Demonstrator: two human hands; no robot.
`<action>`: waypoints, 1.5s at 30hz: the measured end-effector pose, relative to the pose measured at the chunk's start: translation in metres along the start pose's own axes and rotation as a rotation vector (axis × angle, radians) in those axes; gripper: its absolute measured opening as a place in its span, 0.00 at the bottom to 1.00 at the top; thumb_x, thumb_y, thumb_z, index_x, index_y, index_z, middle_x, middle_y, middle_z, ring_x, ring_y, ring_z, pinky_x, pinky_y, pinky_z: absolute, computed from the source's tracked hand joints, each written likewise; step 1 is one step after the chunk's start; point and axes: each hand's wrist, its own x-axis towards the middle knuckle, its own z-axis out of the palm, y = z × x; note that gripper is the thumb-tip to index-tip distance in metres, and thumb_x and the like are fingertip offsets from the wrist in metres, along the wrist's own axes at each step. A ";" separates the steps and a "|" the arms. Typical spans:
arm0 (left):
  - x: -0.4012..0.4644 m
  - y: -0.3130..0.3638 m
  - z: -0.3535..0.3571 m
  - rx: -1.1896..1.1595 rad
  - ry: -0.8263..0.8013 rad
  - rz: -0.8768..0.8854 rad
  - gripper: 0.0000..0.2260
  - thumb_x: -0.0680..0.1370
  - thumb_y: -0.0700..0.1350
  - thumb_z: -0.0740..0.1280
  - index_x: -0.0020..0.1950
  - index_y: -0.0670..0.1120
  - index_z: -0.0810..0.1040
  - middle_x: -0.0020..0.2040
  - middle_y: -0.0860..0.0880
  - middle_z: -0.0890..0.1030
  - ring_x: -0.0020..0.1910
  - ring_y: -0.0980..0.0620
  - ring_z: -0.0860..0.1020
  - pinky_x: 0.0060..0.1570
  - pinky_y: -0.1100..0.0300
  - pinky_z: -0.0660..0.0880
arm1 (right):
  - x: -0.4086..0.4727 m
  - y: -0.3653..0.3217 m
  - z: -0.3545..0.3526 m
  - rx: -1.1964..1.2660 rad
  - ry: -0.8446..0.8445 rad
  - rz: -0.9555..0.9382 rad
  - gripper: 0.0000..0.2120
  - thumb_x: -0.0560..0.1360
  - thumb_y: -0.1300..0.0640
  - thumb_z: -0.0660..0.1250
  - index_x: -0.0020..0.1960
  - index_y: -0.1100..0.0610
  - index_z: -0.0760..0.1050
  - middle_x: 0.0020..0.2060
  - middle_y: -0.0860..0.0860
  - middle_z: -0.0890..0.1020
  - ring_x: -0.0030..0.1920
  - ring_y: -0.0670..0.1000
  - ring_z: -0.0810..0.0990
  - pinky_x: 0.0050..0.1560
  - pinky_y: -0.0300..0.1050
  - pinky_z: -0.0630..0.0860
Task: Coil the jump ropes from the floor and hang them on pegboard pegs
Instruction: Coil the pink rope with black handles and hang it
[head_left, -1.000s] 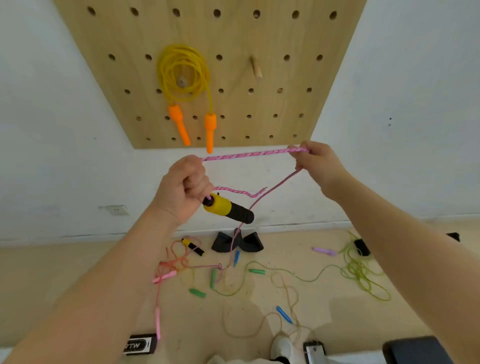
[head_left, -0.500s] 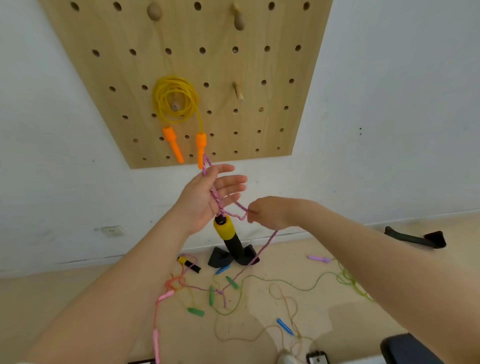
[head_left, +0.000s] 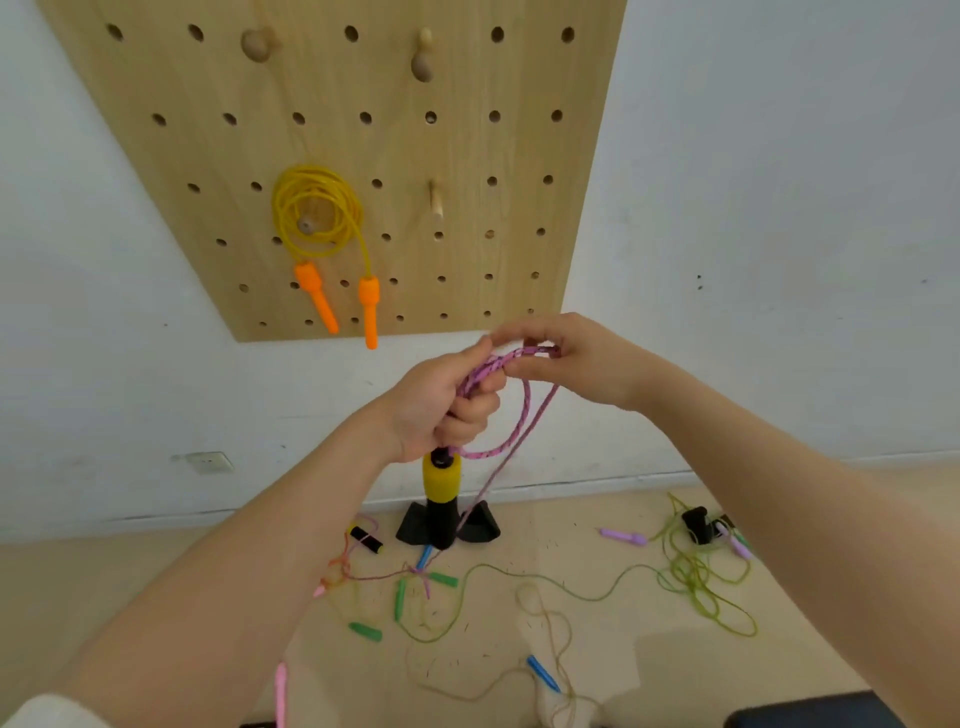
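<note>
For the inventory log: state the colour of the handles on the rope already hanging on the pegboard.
Orange handles, on a yellow cord; head view.

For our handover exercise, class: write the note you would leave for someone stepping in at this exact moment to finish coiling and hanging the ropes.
Left hand: grips the gathered loops of the pink rope; its yellow-and-black handle hangs just below the fist.
Right hand: pinches the top of the newest loop beside the left hand.
Done: yellow rope is coiled and hung on a pegboard peg.
Left: the pink rope's tail runs down to the floor; finish coiling, then hang it on a free peg. Green rope and other ropes lie on the floor, uncoiled.
</note>
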 end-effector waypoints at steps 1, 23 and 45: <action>0.001 0.002 0.004 -0.017 0.013 0.018 0.23 0.81 0.55 0.47 0.29 0.48 0.65 0.21 0.54 0.58 0.18 0.58 0.54 0.21 0.64 0.49 | -0.001 0.004 -0.001 0.055 -0.014 0.009 0.06 0.77 0.57 0.65 0.52 0.55 0.78 0.37 0.36 0.78 0.35 0.36 0.73 0.42 0.31 0.68; 0.006 0.007 0.033 -0.548 -0.051 0.456 0.12 0.72 0.53 0.65 0.50 0.49 0.82 0.25 0.55 0.70 0.19 0.57 0.52 0.18 0.70 0.59 | 0.001 0.057 -0.015 0.781 -0.098 0.115 0.12 0.79 0.57 0.59 0.38 0.56 0.74 0.31 0.49 0.76 0.26 0.45 0.66 0.26 0.34 0.63; -0.017 -0.013 -0.022 0.106 0.336 0.212 0.16 0.83 0.46 0.51 0.39 0.43 0.70 0.22 0.48 0.71 0.17 0.56 0.58 0.21 0.67 0.56 | 0.037 -0.037 0.044 -0.351 0.058 -0.107 0.09 0.70 0.52 0.71 0.40 0.56 0.74 0.31 0.49 0.76 0.32 0.48 0.73 0.38 0.45 0.72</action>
